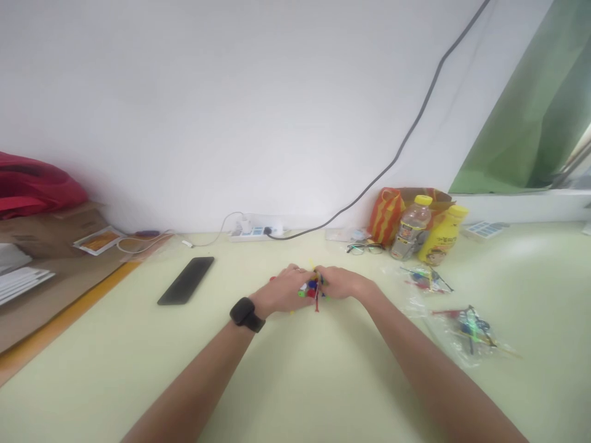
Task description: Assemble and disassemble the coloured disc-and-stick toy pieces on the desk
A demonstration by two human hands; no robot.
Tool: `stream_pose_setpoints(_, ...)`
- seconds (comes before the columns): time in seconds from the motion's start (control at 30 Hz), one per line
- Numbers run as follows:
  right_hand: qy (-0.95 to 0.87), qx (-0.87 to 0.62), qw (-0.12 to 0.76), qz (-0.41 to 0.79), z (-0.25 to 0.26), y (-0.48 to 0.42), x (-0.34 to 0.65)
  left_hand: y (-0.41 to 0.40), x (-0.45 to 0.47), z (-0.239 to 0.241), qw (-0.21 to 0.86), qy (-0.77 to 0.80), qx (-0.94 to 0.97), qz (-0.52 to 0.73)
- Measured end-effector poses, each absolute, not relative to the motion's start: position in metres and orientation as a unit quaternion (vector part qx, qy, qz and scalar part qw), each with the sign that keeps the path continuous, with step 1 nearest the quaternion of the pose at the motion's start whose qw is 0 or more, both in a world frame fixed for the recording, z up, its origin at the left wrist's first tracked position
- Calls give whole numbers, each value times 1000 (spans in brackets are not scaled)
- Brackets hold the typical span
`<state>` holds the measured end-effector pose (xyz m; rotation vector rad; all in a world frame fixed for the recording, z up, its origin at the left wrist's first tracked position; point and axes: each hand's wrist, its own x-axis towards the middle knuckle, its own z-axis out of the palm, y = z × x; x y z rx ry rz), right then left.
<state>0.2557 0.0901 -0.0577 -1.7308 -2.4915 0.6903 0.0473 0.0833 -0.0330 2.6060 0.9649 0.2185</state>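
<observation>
Nothing legible: the labels on the two bottles (410,235) (by the orange bag (386,214)) are too blurred.

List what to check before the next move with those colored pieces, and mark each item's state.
1. Hold on the colored pieces: ok, left hand and right hand meet around them.
2. How the pieces join: cannot tell, fingers and blur hide it.
3. Spare parts near: ok, a clear bag of colored parts lies on the table, right of the right forearm.
4. Phone apart from the hands: ok, it lies off to the left.
</observation>
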Motion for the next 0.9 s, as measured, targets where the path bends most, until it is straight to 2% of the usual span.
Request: stream_pose_setpoints(0.9,-796,-549,14,256,-42,83,261,87,42,-32,190,334,918,95)
